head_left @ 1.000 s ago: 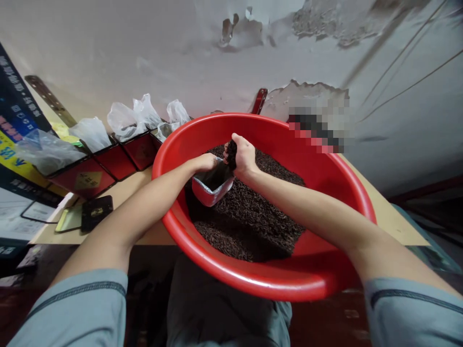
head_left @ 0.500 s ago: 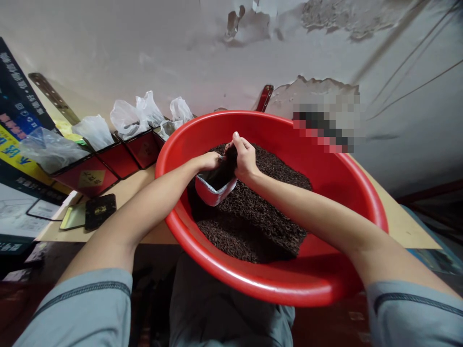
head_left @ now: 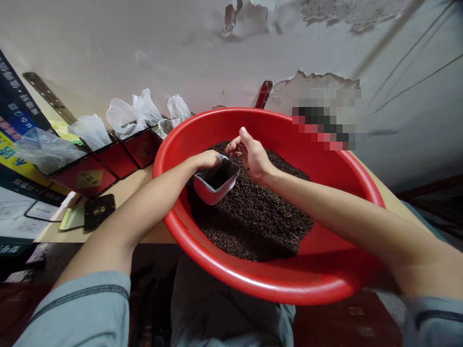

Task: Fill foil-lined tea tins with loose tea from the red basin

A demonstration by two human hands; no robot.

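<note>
A large red plastic basin [head_left: 340, 241] holds a heap of dark, dry leaves [head_left: 264, 217] that look like loose tea. Over the heap, my left hand [head_left: 210, 160] grips the far rim of a red tin [head_left: 213, 195] with a clear plastic liner folded over its edge. The tin is tilted with its mouth up, and its inside looks dark. Just right of the mouth is my right hand [head_left: 255, 156], thumb raised and fingers loosely curled apart. A few leaf bits cling to its fingers, but it grasps nothing.
Left of the basin, several red tins [head_left: 90, 176] with plastic bags [head_left: 90, 132] sticking out line the wooden table [head_left: 152, 231]. A black lid [head_left: 99, 212] lies before them. A printed box [head_left: 21, 168] stands far left, and a peeling wall [head_left: 162, 48] rises behind.
My right hand has moved right, away from the tin's mouth, and its fingers have loosened. The dark leaves it held at the mouth are gone from it. My left hand still holds the tin.
</note>
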